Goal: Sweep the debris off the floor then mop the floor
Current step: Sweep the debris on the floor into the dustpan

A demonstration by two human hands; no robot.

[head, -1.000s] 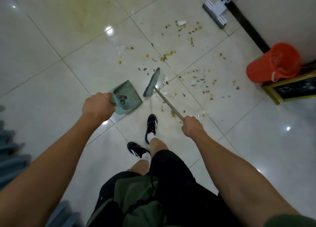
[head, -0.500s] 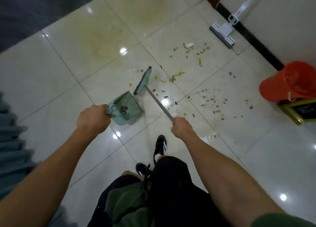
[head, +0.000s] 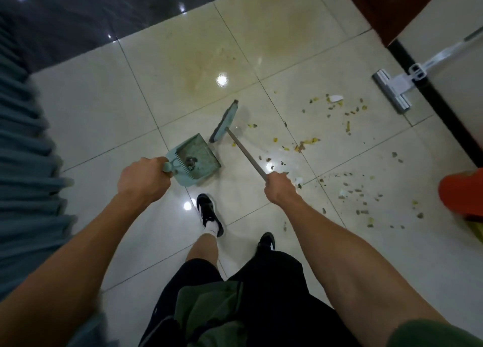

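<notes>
Change: broom head (head: 225, 121) sits farther toward the person's left than 1 s ago, now just beyond the dustpan's far corner instead of beside its right edge; the dustpan (head: 194, 158) stays in the same grip, and the view has swung so the mop (head: 394, 90) and the orange bucket (head: 461, 192) lie nearer the right edge.
Left hand: left hand (head: 142, 180) is closed tight in a fist round the dustpan's stubby handle, knuckles up.
Right hand: right hand (head: 281, 188) is wrapped round the grey metal broom shaft, which runs up and left from the fist to the head.
Dustpan: pale teal plastic, flat tray shape with a comb of teeth at the handle end; a small dark clump lies inside by the teeth, though blur leaves its nature unclear. It is tilted, open mouth facing away from the person.
Broom: narrow teal head with dark bristles, edge-on, close to the dustpan's far right corner.
Debris: debris (head: 347, 127), small yellow and brown scraps plus a white fragment, is scattered to the right of the broom, spreading from near the right hand out toward the mop.
Floor: floor (head: 104, 116) is glossy cream tile with dark grout lines, light glare spots and a yellowish stain beyond the broom.
Mop: flat grey head, white bracket, leaning at the wall's black skirting.
Feet: 2 black shoes (head: 209, 216) with white socks stand below the dustpan.
</notes>
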